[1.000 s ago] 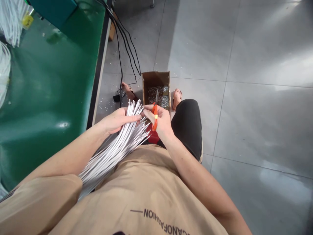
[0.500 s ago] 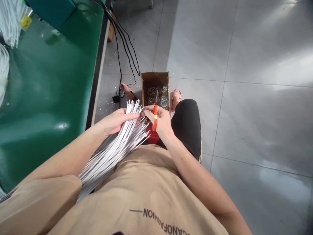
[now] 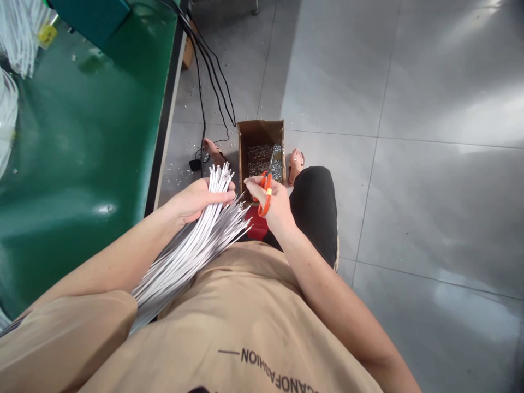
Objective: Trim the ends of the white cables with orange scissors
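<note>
My left hand [image 3: 192,201] grips a thick bundle of thin white cables [image 3: 192,245] that runs from my lap up past my fingers, its tips fanned out above the thumb. My right hand [image 3: 275,204] holds orange-handled scissors [image 3: 267,188], blades pointing away over an open cardboard box [image 3: 261,131]. The right hand's fingertips sit just right of the cable tips, a small gap between them. Small grey cut scraps [image 3: 264,158] lie in the box, which stands on the floor between my feet.
A green workbench [image 3: 82,147] fills the left, with more white cable bundles [image 3: 16,38] at its far corner. Black power cords [image 3: 208,71] hang off its edge to the grey tiled floor [image 3: 409,164]. A red stool [image 3: 257,226] shows under my lap.
My right hand with the scissors has drawn slightly right, away from the cable tips, and the blades now tilt right. The left hand keeps its grip on the bundle.
</note>
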The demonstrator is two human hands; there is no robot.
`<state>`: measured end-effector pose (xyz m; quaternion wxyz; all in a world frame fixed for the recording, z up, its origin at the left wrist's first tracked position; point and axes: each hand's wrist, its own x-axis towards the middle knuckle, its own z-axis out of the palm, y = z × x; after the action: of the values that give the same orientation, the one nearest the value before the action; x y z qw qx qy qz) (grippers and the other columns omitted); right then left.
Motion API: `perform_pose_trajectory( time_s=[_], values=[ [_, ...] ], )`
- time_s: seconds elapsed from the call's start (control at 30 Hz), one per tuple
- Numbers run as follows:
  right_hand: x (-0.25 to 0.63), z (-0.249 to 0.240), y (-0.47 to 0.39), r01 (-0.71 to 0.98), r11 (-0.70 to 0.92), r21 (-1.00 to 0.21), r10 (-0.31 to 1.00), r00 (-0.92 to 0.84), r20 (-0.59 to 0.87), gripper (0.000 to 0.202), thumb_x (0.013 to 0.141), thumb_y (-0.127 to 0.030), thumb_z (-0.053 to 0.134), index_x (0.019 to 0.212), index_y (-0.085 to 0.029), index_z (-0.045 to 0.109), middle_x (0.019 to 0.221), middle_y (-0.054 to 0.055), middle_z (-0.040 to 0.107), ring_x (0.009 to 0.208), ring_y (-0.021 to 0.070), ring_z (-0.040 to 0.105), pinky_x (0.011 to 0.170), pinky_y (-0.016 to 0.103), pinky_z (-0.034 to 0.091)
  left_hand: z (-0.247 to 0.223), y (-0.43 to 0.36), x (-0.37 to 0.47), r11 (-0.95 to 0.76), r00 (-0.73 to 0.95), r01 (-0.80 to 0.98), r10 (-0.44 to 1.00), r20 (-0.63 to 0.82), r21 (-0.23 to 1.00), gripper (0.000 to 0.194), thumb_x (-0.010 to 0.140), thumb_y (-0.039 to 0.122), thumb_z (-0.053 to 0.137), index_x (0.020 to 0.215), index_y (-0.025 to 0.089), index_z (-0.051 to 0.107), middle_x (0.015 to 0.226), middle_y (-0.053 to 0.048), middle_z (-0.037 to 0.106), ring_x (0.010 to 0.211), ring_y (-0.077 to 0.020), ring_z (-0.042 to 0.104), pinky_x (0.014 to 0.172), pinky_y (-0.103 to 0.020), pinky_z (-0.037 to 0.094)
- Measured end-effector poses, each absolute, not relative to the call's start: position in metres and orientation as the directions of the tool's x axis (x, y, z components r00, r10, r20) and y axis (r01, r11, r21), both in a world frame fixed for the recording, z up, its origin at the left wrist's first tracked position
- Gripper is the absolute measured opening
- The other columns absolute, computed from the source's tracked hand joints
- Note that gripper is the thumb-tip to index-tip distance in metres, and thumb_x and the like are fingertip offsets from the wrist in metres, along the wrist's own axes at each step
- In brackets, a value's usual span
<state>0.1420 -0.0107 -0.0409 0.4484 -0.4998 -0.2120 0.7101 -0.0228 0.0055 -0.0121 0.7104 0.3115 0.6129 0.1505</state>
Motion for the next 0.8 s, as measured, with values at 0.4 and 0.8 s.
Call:
perform_pose_trajectory(
  time_s=[0.4,0.8],
  values=[
    [0.139,-0.051,-0.009,-0.541,-0.500,-0.676,0.858,-0.209,-0.469,0.021,0.067,-0.024,0.065,0.068,-0.007,0.053,0.065,0.003,0.045,0.060,0.0066,0.042,0.060,0.021,0.035,-0.011,0.007,-0.021,0.781,0.249,0.118,0.574,-0.780,0.613,0.035,0.072,0.033,0.064,0.095,0.010,0.052,0.089,-0.007,0.054,0.078,-0.0099,0.054,0.074,-0.024,0.044],
    [0.142,-0.060,-0.016,-0.673,-0.543,-0.503,0.820,-0.296,-0.490,0.017,0.073,-0.024,0.060,0.078,-0.008,0.056,0.062,0.002,0.037,0.064,0.0091,0.041,0.062,0.023,0.034,-0.011,0.006,-0.017,0.649,0.200,0.211,0.703,-0.682,0.731,0.039,0.060,0.026,0.072,0.079,0.008,0.043,0.077,-0.003,0.051,0.069,-0.0059,0.049,0.065,-0.018,0.040]
  ],
)
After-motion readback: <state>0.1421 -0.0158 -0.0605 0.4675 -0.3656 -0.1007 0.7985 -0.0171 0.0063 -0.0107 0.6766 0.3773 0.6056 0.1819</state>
